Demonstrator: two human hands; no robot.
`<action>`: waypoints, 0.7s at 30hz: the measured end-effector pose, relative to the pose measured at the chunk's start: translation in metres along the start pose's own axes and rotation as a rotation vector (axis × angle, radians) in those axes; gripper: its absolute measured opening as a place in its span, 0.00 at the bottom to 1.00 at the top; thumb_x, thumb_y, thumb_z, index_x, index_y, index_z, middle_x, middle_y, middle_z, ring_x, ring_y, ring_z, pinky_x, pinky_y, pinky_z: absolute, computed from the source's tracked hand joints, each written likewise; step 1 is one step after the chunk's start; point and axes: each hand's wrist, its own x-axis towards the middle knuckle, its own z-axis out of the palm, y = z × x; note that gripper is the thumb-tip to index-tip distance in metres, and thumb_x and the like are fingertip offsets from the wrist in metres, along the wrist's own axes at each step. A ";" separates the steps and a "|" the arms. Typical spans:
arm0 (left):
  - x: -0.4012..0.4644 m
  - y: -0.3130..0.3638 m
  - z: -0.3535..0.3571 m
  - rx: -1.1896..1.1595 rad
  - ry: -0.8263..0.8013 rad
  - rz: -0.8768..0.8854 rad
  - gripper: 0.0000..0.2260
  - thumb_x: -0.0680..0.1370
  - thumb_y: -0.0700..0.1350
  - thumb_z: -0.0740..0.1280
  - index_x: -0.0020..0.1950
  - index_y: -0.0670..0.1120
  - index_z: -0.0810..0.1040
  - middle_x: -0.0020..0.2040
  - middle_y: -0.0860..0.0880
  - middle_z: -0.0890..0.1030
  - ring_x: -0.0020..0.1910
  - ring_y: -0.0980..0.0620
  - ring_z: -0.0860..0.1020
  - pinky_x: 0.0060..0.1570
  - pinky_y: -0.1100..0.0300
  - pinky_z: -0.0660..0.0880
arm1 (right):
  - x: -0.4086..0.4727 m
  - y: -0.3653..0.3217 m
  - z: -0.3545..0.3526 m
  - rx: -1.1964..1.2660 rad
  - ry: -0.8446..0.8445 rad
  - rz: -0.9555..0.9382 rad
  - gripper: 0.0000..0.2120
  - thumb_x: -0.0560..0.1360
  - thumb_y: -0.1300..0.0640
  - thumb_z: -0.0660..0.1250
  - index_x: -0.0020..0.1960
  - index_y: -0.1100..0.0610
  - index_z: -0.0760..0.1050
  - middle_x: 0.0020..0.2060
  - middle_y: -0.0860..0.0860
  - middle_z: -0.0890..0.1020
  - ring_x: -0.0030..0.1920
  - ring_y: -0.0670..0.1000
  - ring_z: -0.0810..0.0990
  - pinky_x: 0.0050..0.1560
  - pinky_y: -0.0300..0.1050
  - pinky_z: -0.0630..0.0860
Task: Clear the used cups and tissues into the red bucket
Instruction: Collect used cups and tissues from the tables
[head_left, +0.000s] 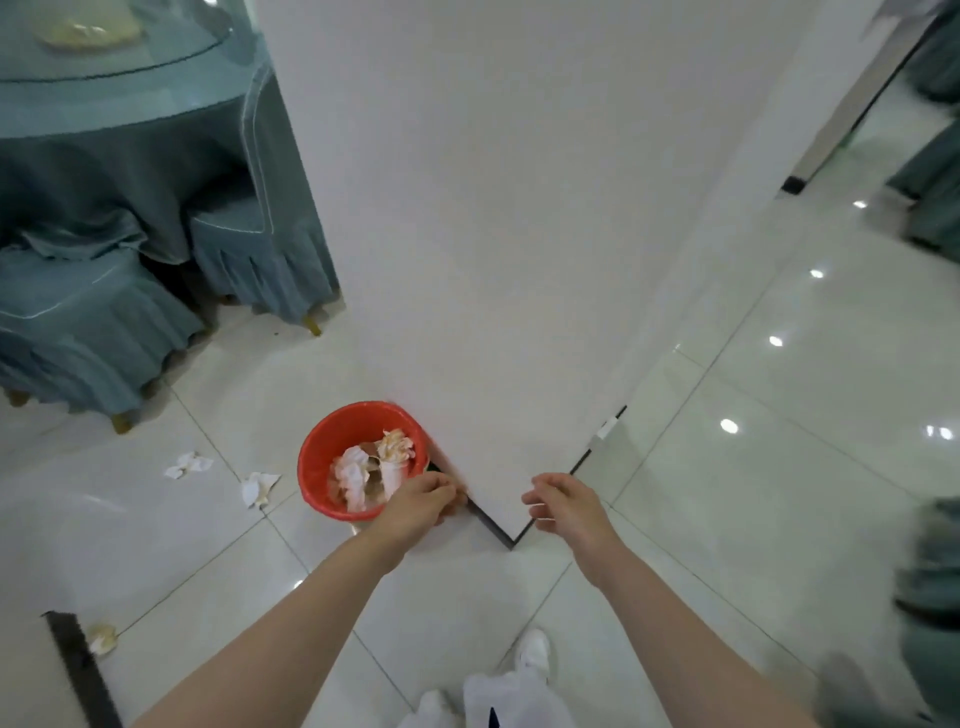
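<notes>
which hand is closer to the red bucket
Left. The left hand is at the red bucket's near right rim, fingers curled, overlapping its edge in this view. The right hand hangs off to the right past the wall corner, well clear of the bucket, fingers loose and holding nothing.

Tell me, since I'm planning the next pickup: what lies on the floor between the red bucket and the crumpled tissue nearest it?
In the head view, only bare white floor tile lies between the red bucket and the nearest crumpled tissue to its left.

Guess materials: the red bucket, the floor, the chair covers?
Red bucket: probably plastic, with a smooth, uniform, slightly glossy wall. Floor: glazed white tile, likely ceramic, with grout lines and mirror-like light spots. Chair covers: teal woven fabric, matte and pleated.
</notes>
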 end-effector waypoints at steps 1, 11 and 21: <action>-0.003 0.004 0.014 0.022 -0.029 0.007 0.10 0.81 0.39 0.60 0.54 0.44 0.81 0.46 0.51 0.84 0.44 0.55 0.79 0.50 0.60 0.75 | -0.007 0.005 -0.015 0.017 0.025 0.002 0.07 0.79 0.58 0.65 0.53 0.60 0.77 0.45 0.57 0.85 0.40 0.51 0.80 0.42 0.43 0.78; -0.024 0.044 0.186 0.204 -0.306 0.080 0.09 0.81 0.38 0.59 0.49 0.44 0.79 0.47 0.47 0.83 0.44 0.51 0.79 0.44 0.61 0.72 | -0.071 0.063 -0.182 0.232 0.285 0.028 0.05 0.78 0.59 0.65 0.46 0.59 0.78 0.43 0.56 0.85 0.39 0.51 0.79 0.42 0.44 0.78; -0.060 0.076 0.410 0.269 -0.565 0.190 0.09 0.81 0.39 0.60 0.51 0.45 0.80 0.47 0.50 0.84 0.45 0.53 0.81 0.47 0.62 0.75 | -0.158 0.130 -0.372 0.367 0.573 -0.001 0.07 0.78 0.61 0.62 0.46 0.58 0.78 0.39 0.52 0.86 0.37 0.49 0.79 0.40 0.41 0.78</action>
